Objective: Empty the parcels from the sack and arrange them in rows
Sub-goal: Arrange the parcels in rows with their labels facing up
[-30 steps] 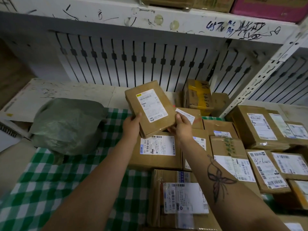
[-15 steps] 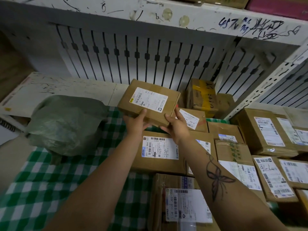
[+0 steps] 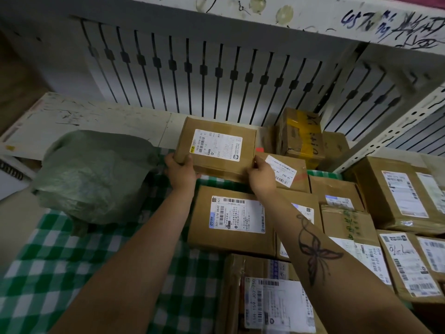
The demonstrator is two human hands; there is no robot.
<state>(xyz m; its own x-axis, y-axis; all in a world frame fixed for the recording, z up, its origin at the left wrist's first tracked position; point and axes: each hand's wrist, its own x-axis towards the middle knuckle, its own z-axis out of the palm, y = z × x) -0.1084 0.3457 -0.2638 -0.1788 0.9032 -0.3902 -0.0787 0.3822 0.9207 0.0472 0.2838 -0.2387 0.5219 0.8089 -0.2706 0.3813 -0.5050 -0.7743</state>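
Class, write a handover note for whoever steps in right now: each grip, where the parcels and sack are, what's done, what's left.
Grips: left grip and right grip each hold a near corner of one brown parcel, behind the labelled box in the leftmost column.
Sack: the green sack lies bulging on the checked cloth, to the left; contents hidden.
Done: many other parcels sit in rows on the right.
Left: set this parcel down, check the sack.

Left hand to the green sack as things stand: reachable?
Probably yes. The green sack lies on the checked cloth just left of the left hand, with nothing between them. But that hand grips the near-left corner of a parcel, so it would need to let go first.
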